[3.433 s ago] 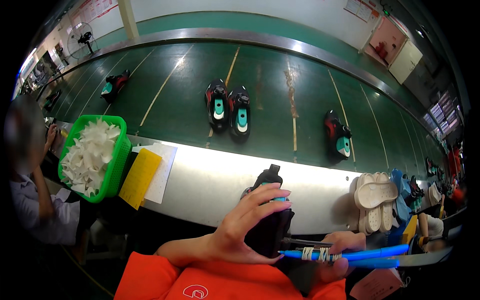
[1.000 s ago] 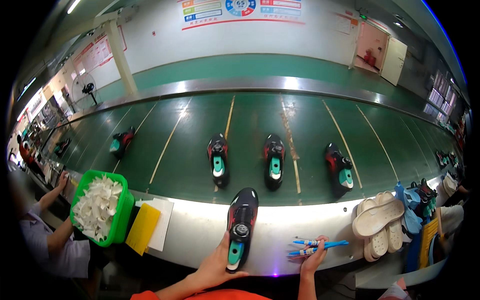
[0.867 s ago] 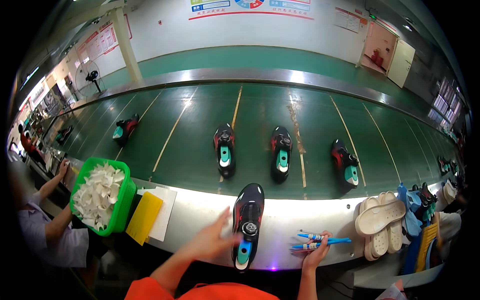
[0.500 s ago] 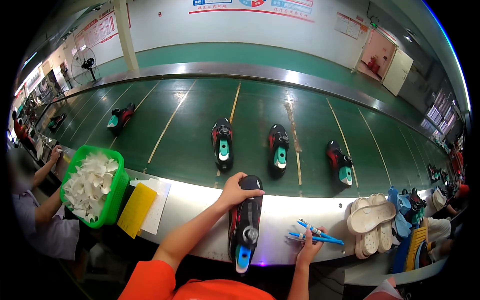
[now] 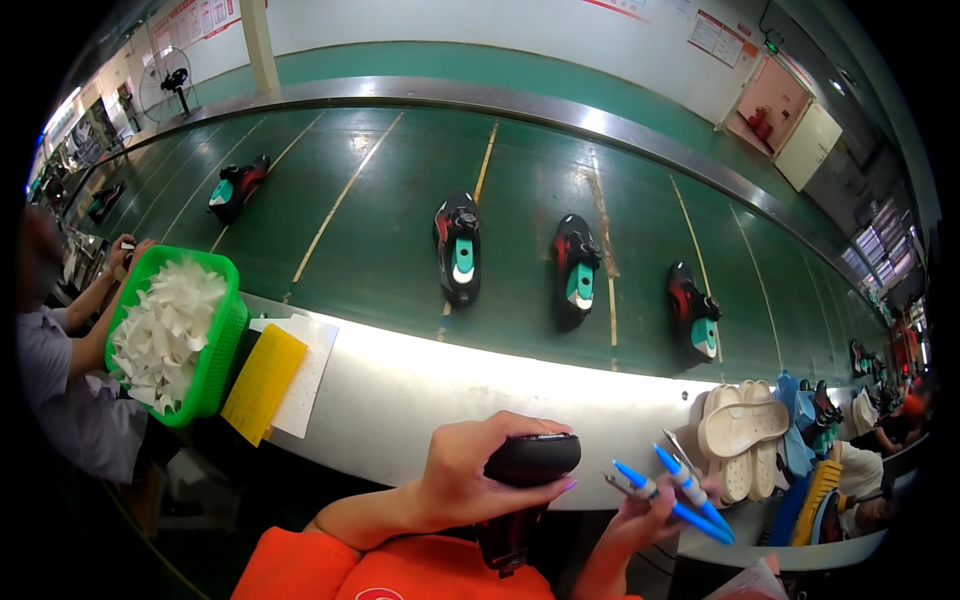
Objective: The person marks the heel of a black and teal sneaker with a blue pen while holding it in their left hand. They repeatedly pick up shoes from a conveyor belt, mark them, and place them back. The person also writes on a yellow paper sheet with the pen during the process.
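My left hand [image 5: 452, 478] grips a black shoe [image 5: 535, 462] close to my orange shirt. Thumb and fingers wrap around its rounded end, and a dark red part hangs below; the rest of the shoe is hidden. To the right, my right hand [image 5: 642, 518] is closed around blue pens [image 5: 692, 488] with metal tips, slightly blurred by motion. Both hands are at the near edge of the metal ledge [image 5: 400, 385].
Several black, red and teal shoes, one of them here [image 5: 460, 250], stand on the green conveyor belt [image 5: 360, 270]. At left are a green basket [image 5: 232, 330] of white scraps and a yellow card [image 5: 265, 385]. Beige clogs [image 5: 740, 430] sit at right. A co-worker's arm [image 5: 90, 340] shows far left.
My left hand has drawn the shoe off the ledge toward my body and tipped it up. My right hand, with the pens, has shifted right and nearer. The view has tilted downward.
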A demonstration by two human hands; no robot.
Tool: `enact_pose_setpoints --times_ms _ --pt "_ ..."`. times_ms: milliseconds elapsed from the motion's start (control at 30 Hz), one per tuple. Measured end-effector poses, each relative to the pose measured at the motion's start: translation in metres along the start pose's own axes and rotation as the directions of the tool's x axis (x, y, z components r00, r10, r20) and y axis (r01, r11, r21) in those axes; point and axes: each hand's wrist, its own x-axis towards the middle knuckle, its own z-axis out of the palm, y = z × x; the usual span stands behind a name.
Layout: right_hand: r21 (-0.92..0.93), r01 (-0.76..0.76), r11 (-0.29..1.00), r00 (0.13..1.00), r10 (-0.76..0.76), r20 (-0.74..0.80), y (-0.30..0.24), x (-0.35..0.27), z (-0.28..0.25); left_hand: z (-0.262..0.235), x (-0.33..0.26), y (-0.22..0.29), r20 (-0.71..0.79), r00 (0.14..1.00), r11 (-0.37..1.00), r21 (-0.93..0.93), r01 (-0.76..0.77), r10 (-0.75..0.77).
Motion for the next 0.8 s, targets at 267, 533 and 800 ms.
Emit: enact_pose_setpoints --times_ms 267,533,800 --pt "-0.208 0.251 0.945 0.958 -0.274 -0.090 -0.038 -0.037 0.030 0.001 0.001 0.002 0.062 0.998 0.997 0.073 -0.004 -0.001" --pt "-0.249 0.363 0.898 0.932 -0.353 0.085 -0.045 -0.032 0.038 0.000 -0.001 -0.001 0.072 0.997 0.993 0.116 -0.005 -0.003" --pt "-0.185 0.322 0.928 0.946 -0.310 0.094 -0.059 -0.029 0.054 0.000 -0.001 -0.002 0.068 0.998 0.993 0.120 -0.009 0.001"
